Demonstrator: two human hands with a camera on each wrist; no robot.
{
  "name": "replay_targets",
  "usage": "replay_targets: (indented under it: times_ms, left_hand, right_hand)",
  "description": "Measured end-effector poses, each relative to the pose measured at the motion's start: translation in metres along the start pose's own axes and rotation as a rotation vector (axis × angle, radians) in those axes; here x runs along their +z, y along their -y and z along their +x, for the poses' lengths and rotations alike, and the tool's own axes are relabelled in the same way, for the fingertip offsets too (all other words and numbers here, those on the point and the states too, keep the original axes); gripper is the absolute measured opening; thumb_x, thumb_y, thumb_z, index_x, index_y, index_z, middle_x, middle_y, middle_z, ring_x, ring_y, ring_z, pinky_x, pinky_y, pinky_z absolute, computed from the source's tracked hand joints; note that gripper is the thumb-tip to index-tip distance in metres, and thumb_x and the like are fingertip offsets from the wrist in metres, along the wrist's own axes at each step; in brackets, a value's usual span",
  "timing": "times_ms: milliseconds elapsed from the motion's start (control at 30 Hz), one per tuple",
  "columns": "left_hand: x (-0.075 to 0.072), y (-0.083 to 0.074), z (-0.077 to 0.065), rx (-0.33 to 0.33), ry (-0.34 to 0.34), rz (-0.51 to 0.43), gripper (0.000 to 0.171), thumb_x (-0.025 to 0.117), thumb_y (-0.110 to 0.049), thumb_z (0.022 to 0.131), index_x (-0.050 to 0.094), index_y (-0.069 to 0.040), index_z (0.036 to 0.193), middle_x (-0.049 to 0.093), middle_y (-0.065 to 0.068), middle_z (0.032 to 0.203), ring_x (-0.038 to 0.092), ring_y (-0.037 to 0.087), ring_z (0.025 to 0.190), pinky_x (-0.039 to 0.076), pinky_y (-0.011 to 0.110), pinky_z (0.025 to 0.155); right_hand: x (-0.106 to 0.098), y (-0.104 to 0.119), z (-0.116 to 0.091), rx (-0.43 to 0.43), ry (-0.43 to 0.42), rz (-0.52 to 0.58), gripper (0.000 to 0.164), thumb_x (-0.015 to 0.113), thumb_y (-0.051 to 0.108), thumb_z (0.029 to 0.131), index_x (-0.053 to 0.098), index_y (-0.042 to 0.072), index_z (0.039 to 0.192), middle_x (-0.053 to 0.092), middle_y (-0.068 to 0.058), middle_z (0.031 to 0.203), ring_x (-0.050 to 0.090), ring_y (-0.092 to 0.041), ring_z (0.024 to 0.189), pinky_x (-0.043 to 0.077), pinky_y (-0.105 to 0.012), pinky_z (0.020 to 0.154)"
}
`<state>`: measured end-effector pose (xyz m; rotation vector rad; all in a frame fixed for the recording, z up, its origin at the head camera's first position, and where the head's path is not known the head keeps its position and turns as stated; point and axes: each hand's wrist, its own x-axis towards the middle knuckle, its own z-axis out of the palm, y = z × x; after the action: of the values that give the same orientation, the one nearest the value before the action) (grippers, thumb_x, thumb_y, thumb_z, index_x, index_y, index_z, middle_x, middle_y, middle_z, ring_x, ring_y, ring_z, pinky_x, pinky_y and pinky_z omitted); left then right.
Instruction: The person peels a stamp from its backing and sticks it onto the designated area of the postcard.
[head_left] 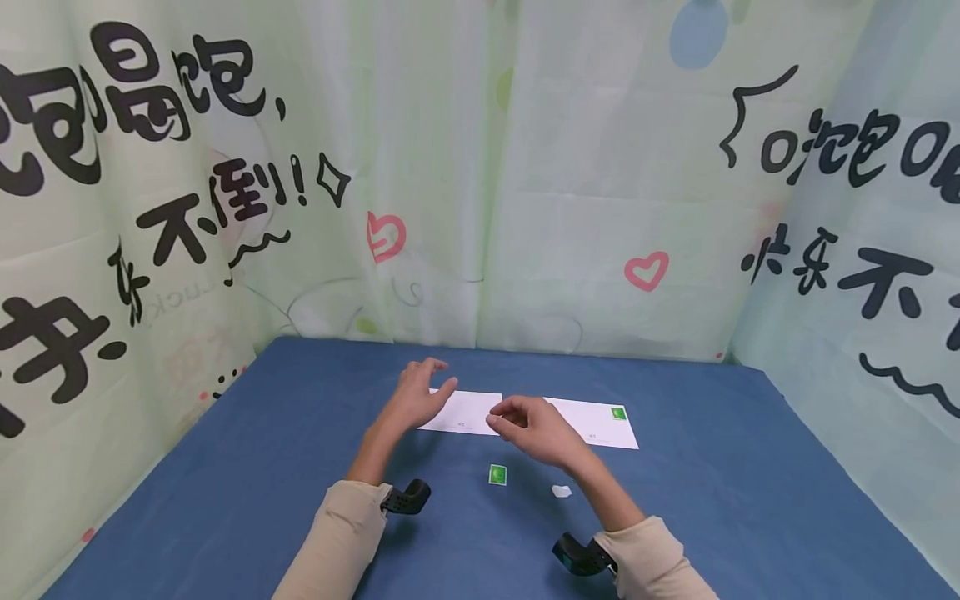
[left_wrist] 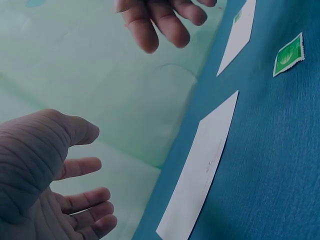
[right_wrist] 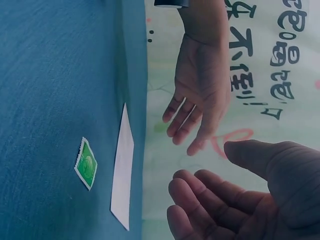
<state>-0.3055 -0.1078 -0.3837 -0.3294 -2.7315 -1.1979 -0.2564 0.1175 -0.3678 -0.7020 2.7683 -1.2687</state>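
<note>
Both hands hover above the blue table and hold nothing. My left hand (head_left: 422, 396) is over the left end of a white envelope (head_left: 468, 414), thumb and fingers spread apart. My right hand (head_left: 538, 427) is between the two envelopes, its fingers loosely bent with a gap to the thumb, as the right wrist view also shows. To the right lies a second white envelope (head_left: 596, 422) with a green stamp (head_left: 618, 413) in its upper right corner. A loose green stamp (head_left: 498, 474) with a white perforated edge lies nearer me, below the left envelope.
A small scrap of white paper (head_left: 561, 492) lies on the blue tablecloth (head_left: 705, 500), right of the loose stamp. Pale green curtains (head_left: 570, 208) with printed lettering and hearts hang behind and at both sides. Black wrist devices (head_left: 406, 497) sit at both cuffs.
</note>
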Motion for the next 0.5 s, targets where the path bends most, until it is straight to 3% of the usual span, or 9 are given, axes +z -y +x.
replay_targets:
  times_ms: [333, 500]
  left_hand:
    - [-0.002, 0.012, 0.0, -0.04, 0.069, 0.069, 0.046, 0.059, -0.029, 0.103, 0.057, 0.002, 0.136, 0.053, 0.026, 0.138, 0.045, 0.042, 0.134, 0.039, 0.058, 0.108]
    - [-0.002, 0.014, 0.0, -0.08, 0.094, 0.09, 0.046, 0.059, -0.031, 0.103, 0.057, 0.0, 0.136, 0.052, 0.027, 0.139, 0.045, 0.044, 0.135, 0.039, 0.06, 0.107]
  right_hand:
    - [0.009, -0.001, -0.001, 0.021, 0.019, -0.023, 0.025, 0.069, 0.023, 0.098, 0.073, 0.001, 0.11, 0.072, -0.009, 0.091, 0.061, -0.013, 0.075, 0.051, -0.031, 0.068]
    - [0.011, -0.004, -0.001, -0.01, 0.048, -0.053, 0.023, 0.068, 0.021, 0.098, 0.074, 0.001, 0.107, 0.072, -0.008, 0.088, 0.06, -0.013, 0.073, 0.05, -0.031, 0.067]
